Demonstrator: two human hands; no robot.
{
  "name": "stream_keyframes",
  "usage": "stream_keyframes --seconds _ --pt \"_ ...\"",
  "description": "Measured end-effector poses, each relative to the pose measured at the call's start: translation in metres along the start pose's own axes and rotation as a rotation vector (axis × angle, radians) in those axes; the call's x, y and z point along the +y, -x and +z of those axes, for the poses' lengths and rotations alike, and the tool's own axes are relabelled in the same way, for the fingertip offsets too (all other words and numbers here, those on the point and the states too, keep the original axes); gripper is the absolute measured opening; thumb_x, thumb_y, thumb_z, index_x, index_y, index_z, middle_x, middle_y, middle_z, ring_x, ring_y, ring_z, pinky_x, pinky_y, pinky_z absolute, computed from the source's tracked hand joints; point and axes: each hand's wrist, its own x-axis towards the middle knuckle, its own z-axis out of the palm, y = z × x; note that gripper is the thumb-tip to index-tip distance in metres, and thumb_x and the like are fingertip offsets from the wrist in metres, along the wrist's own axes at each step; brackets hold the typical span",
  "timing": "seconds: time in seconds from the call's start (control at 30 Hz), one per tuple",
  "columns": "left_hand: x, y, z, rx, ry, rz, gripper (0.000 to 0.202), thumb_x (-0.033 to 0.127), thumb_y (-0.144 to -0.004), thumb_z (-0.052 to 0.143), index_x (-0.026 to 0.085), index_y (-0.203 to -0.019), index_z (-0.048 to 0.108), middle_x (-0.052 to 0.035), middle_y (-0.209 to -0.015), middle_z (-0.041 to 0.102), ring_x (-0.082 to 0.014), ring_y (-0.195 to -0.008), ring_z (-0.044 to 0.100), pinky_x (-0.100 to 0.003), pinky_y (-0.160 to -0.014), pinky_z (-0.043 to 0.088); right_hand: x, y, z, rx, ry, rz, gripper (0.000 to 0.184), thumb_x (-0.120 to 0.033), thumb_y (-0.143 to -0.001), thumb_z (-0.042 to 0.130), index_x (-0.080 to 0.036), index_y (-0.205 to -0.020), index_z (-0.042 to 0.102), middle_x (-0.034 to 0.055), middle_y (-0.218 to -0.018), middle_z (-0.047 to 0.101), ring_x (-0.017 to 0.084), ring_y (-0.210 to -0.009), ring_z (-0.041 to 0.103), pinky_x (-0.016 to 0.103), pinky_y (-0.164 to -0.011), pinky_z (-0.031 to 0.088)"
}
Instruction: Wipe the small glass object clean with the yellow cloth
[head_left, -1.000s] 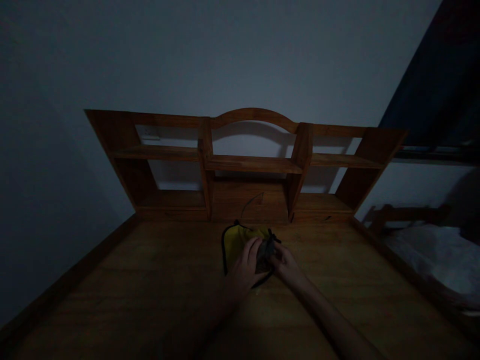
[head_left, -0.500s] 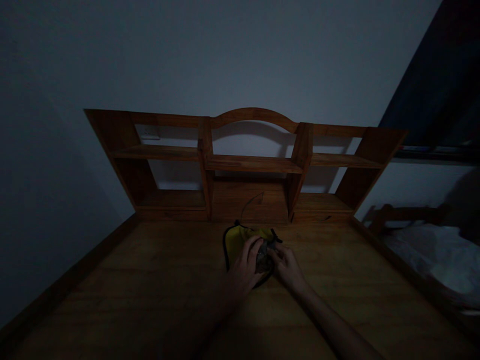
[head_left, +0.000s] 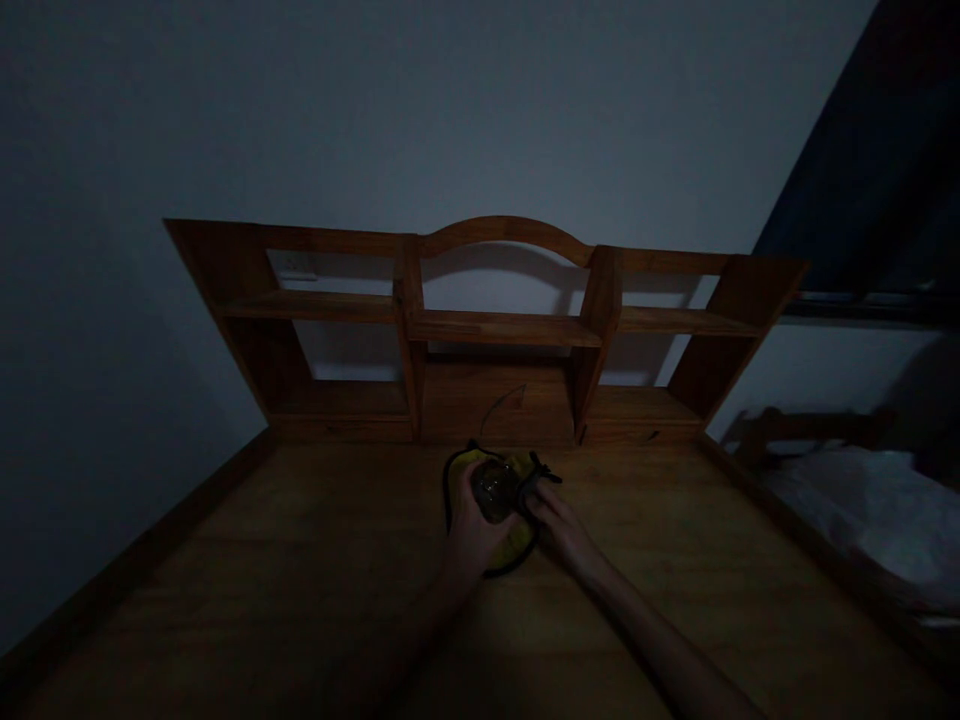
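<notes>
A yellow pouch with black edging lies on the wooden desk, partly covered by both hands. My left hand is curled round a dark, rounded, shiny object over the pouch; the dim light hides what kind of thing it is. On the right, my right hand has its fingers closed at the pouch's black edge, beside the dark object. A short black strap or cord end sticks out just above the right fingers.
Behind the pouch, a wooden shelf unit stands along the wall, with a thin dark cord at its middle. Past the right edge of the wooden desk lies a pale plastic-like bundle by a wooden rail.
My left hand has turned and shifted slightly left, so the dark shiny object now shows more fully in its grip. My right hand has moved a little left along the pouch edge.
</notes>
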Motion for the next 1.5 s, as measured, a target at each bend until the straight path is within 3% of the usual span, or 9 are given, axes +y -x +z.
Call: stream_keyframes --seconds 0.13,0.47,0.73,0.87,1.07,1.5 --pt "-0.007 -0.001 -0.001 -0.051 0.041 0.009 0.080 0.025 -0.058 0.075 0.019 -0.126 0.033 -0.0109 -0.122 0.050 -0.0271 -0.114 0.052 -0.044 -0.096 0.042 -0.005 0.003 0.000 -0.006 0.014 0.012 0.042 -0.045 -0.085 0.052 -0.024 -0.121 0.055 0.0040 -0.124 0.059 0.024 -0.116 0.051 0.043 -0.104 0.032" --pt "0.014 0.004 -0.006 -0.207 -0.035 0.157 0.084 0.019 -0.059 0.072 0.019 -0.132 0.030 -0.0132 -0.128 0.043 -0.0288 -0.120 0.044 -0.047 -0.099 0.040 0.002 -0.004 -0.010 -0.006 -0.072 0.027 0.048 -0.042 -0.077 0.064 -0.022 -0.119 0.055 0.0065 -0.121 0.061 0.026 -0.115 0.053 0.043 -0.102 0.038" --pt "0.010 0.007 -0.003 -0.286 -0.088 0.151 0.078 0.020 -0.061 0.072 0.020 -0.129 0.033 -0.0116 -0.127 0.045 -0.0268 -0.119 0.045 -0.045 -0.098 0.041 0.014 0.001 -0.017 0.060 0.266 -0.068 0.042 -0.033 -0.080 0.060 -0.020 -0.119 0.055 0.0087 -0.114 0.064 0.026 -0.107 0.058 0.042 -0.096 0.044" --pt "0.007 0.007 -0.002 -0.258 -0.119 0.123 0.080 0.026 -0.057 0.075 0.016 -0.126 0.036 -0.0135 -0.124 0.049 -0.0287 -0.115 0.049 -0.045 -0.095 0.044 0.016 0.004 -0.017 0.121 0.403 -0.038 0.047 -0.032 -0.080 0.057 -0.020 -0.125 0.051 0.0103 -0.116 0.062 0.026 -0.110 0.057 0.042 -0.096 0.044" --pt "0.007 0.006 -0.002 -0.273 -0.106 0.131 0.086 0.025 -0.056 0.076 0.019 -0.130 0.032 -0.0124 -0.126 0.046 -0.0290 -0.117 0.047 -0.046 -0.097 0.042 0.006 0.006 -0.012 0.050 0.451 -0.094 0.052 -0.026 -0.084 0.049 -0.023 -0.134 0.038 0.0074 -0.124 0.057 0.022 -0.113 0.055 0.039 -0.098 0.042" --pt "0.015 0.022 0.001 -0.476 -0.136 0.192 0.084 0.019 -0.063 0.072 0.024 -0.135 0.028 -0.0096 -0.135 0.037 -0.0256 -0.124 0.041 -0.041 -0.103 0.040 0.013 0.006 -0.017 0.100 0.628 -0.155 0.055 -0.011 -0.073 0.048 -0.020 -0.128 0.049 0.0090 -0.123 0.059 0.024 -0.115 0.054 0.040 -0.100 0.041"
